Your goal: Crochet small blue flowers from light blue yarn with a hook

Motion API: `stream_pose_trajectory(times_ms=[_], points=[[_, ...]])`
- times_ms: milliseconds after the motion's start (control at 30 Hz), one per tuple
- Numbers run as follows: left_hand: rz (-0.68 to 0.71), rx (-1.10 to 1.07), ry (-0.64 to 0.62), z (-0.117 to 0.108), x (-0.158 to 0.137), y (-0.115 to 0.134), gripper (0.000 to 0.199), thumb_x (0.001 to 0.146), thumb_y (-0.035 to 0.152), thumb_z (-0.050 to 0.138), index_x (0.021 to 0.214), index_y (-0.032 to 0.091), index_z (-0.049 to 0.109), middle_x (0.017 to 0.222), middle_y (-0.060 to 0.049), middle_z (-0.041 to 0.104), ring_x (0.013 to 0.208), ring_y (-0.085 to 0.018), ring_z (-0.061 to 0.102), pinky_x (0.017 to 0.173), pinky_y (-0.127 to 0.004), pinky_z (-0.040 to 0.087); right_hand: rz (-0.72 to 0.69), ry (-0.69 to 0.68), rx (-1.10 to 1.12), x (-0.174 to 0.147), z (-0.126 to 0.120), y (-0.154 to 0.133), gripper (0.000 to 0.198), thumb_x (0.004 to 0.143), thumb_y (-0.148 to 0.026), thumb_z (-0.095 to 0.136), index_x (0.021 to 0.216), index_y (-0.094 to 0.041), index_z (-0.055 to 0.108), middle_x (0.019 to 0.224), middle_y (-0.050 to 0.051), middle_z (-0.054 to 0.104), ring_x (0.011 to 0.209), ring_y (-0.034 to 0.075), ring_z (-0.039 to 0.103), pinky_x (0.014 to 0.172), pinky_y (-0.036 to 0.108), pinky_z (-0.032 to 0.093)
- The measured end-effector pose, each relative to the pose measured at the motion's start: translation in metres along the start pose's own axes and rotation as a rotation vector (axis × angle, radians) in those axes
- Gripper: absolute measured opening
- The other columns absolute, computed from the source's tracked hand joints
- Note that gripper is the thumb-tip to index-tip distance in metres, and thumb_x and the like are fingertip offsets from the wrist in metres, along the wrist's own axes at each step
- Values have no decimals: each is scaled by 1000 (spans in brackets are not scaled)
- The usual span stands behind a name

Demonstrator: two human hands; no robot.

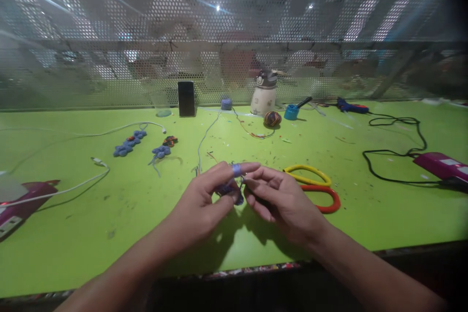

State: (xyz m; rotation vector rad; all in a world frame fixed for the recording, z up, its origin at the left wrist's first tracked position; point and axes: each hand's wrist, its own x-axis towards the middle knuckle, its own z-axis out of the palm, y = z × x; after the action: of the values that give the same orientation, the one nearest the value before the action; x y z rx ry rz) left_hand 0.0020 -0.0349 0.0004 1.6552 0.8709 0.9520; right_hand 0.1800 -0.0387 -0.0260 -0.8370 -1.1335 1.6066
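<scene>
Between thumb and fingers, my left hand (pixel 210 195) grips a small purple-blue crochet piece (pixel 238 199), largely covered by those fingers. A lilac band (pixel 236 170) wraps its index finger, which reaches over toward the other hand. Pressed close on the right, my right hand (pixel 280 197) is closed in a pinch at the piece's edge; what it pinches is too small and hidden to make out. A blue yarn strand (pixel 200 148) runs from the left hand back to a blue yarn ball (pixel 226 104). Yellow and red-handled scissors (pixel 321 188) lie just beyond the right hand.
Crocheted flowers (pixel 129 144) and a second pair (pixel 164 148) lie left. Along the back stand a phone (pixel 186 99), a pale jar (pixel 263 97), a dark multicolour yarn ball (pixel 272 119), a blue pot (pixel 291 112) and a glue gun (pixel 351 106). Magenta power strips (pixel 442 165) and cables flank the sides.
</scene>
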Motion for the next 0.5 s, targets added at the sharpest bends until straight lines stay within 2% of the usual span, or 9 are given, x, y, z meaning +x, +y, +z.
stream_pose_trajectory(times_ms=[167, 300, 400, 500], points=[[-172, -492, 2, 1, 0, 2, 43, 79, 15, 72, 116, 37, 72, 79, 3, 59, 74, -10, 53, 74, -24, 40, -53, -33, 49, -3, 1, 4, 20, 86, -34, 71, 86, -16, 61, 63, -2, 64, 37, 2, 44, 37, 15, 28], [-262, -705, 55, -4, 0, 4, 45, 69, 10, 77, 109, 31, 76, 78, 2, 58, 69, -8, 51, 68, -20, 40, -168, 25, -169, -7, -1, 3, 17, 88, -34, 68, 86, -18, 63, 61, -3, 61, 39, 6, 46, 38, 19, 35], [-273, -762, 72, -8, -1, 4, 46, 65, 12, 80, 108, 29, 77, 80, 1, 61, 70, -10, 53, 68, -21, 42, -412, 127, -514, -10, -4, 0, 10, 89, -28, 65, 84, -19, 65, 63, -1, 61, 46, 10, 51, 42, 23, 40], [-258, -762, 133, -13, 0, 6, 29, 63, 12, 79, 90, 22, 80, 81, -1, 63, 73, -11, 55, 72, -22, 43, -730, 153, -836, -13, -7, -4, 5, 88, -16, 64, 88, -20, 68, 71, 3, 69, 59, 14, 61, 54, 28, 48]])
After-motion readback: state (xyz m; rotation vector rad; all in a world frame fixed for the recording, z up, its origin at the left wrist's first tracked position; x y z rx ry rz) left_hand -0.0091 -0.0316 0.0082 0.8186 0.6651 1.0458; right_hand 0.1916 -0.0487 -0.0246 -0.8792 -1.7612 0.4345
